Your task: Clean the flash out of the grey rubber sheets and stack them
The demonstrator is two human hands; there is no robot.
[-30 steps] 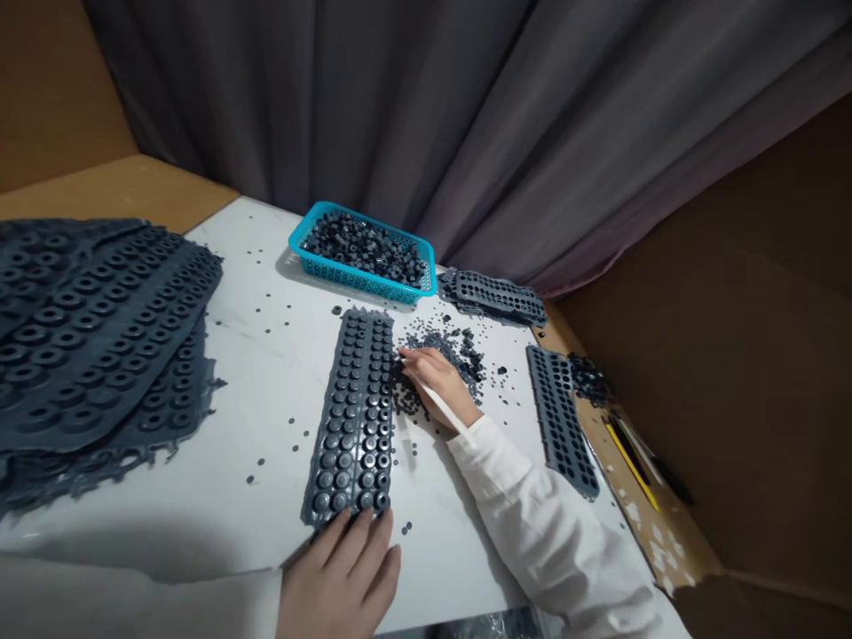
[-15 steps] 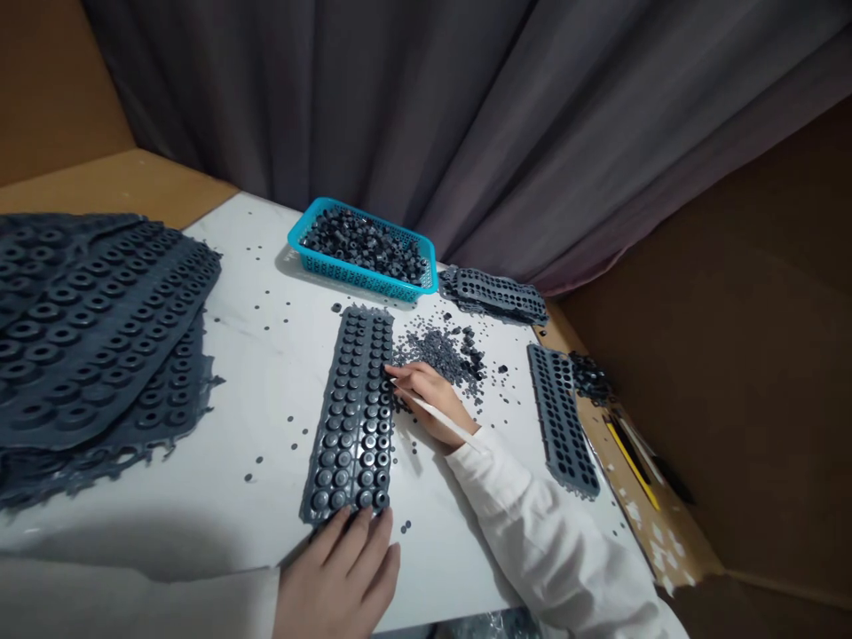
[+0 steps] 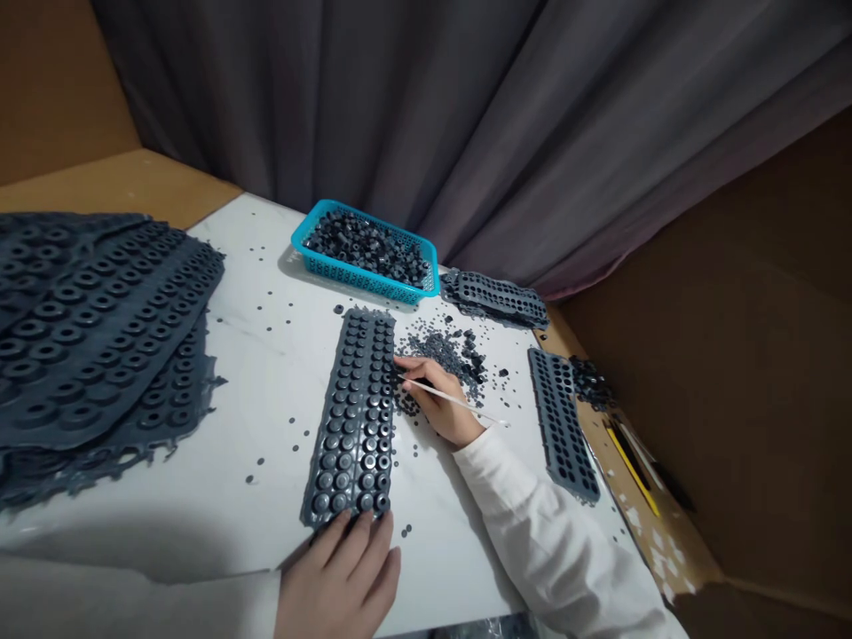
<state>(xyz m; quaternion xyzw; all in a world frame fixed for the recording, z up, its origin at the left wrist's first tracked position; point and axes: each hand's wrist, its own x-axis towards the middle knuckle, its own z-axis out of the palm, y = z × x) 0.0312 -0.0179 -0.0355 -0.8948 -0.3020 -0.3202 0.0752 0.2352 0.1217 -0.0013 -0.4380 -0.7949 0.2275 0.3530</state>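
Observation:
A dark grey rubber sheet (image 3: 352, 417) with rows of round raised studs lies lengthwise in front of me. My left hand (image 3: 343, 577) rests with outstretched fingers on its near edge. At the sheet's right side, my right hand (image 3: 436, 399) is closed around a thin white stick (image 3: 466, 406), held like a pen. Its working tip is at the right-hand row of studs, too small to make out clearly. Just beyond this hand lies a scatter of small dark discs (image 3: 436, 346), with several black rubber pieces (image 3: 471, 359) among them.
A blue basket (image 3: 366, 280) of small black parts stands at the back. Stacked studded sheets (image 3: 99, 337) fill the left. Perforated sheets (image 3: 502, 297) lie back right, another perforated sheet (image 3: 564, 426) at right. A yellow tool (image 3: 632, 470) lies by the cardboard wall (image 3: 752, 399).
My right hand has shifted slightly right and away from me along the sheet, and the white stick has tilted flatter. My left hand stays on the near edge.

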